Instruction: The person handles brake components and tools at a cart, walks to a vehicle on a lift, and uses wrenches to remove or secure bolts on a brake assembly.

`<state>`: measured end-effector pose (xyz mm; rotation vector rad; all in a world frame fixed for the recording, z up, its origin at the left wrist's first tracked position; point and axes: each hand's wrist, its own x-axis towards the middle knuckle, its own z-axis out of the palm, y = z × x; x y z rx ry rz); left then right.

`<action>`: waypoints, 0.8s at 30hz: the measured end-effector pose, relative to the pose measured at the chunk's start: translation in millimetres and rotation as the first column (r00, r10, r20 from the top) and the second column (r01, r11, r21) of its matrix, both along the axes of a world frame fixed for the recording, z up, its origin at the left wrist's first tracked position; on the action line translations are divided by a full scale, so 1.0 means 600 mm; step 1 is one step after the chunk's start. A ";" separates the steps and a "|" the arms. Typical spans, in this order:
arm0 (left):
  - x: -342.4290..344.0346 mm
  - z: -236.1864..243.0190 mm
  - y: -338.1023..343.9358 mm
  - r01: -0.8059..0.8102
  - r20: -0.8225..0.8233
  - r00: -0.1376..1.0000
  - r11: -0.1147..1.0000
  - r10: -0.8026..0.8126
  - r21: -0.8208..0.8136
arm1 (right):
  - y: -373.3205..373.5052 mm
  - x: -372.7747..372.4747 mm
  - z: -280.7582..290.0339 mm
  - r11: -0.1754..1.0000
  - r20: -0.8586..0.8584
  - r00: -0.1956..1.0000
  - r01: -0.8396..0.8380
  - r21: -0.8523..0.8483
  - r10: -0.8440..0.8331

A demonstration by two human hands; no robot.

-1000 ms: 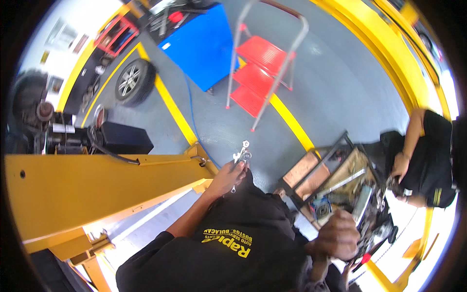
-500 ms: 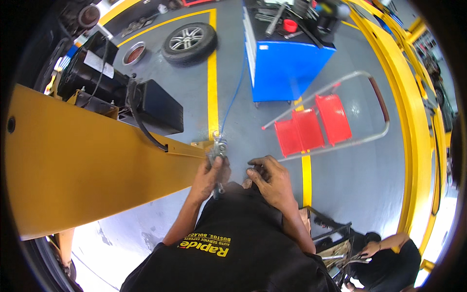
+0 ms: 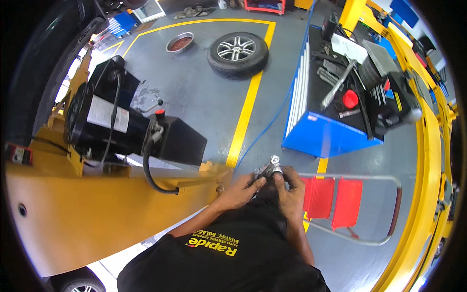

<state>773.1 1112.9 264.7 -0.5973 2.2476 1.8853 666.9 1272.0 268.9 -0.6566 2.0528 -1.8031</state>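
Note:
Both my hands meet in front of my chest around a small silver metal part [image 3: 269,168] with a ring-shaped end. My left hand [image 3: 241,191] grips its lower side with fingers curled. My right hand [image 3: 290,192] pinches it from the right, thumb on top. The part's lower half is hidden between my fingers. My black shirt [image 3: 228,258] fills the bottom of the view.
A yellow lift post [image 3: 97,214] with a black motor unit [image 3: 121,126] stands at my left. A blue tool cart [image 3: 335,102] with several tools is ahead right. A red step ladder [image 3: 335,199] lies under my hands. A loose wheel [image 3: 237,52] and a metal pan [image 3: 180,42] rest on the grey floor.
My head has turned left, so the ladder and cart slid right. My right hand came up from my side and joined my left hand on the metal part.

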 end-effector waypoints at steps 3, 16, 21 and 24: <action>-0.071 0.026 -0.057 -0.238 -0.058 0.969 0.971 0.239 0.030 | -0.072 -0.109 0.021 0.980 0.088 0.996 -0.005 -0.201 0.023; -0.185 0.001 -0.352 -0.802 -0.026 0.561 0.551 0.827 0.231 | -0.433 -0.395 0.044 0.912 0.384 0.827 -0.369 -0.180 0.411; -0.267 -0.080 -0.512 -0.819 -0.036 0.430 0.406 0.902 0.406 | -0.634 -0.529 0.021 0.870 0.366 0.798 -0.487 -0.077 0.479; -0.317 -0.084 -0.616 -0.840 0.033 0.265 0.214 0.964 0.498 | -0.742 -0.625 0.008 0.884 0.346 0.831 -0.467 0.012 0.435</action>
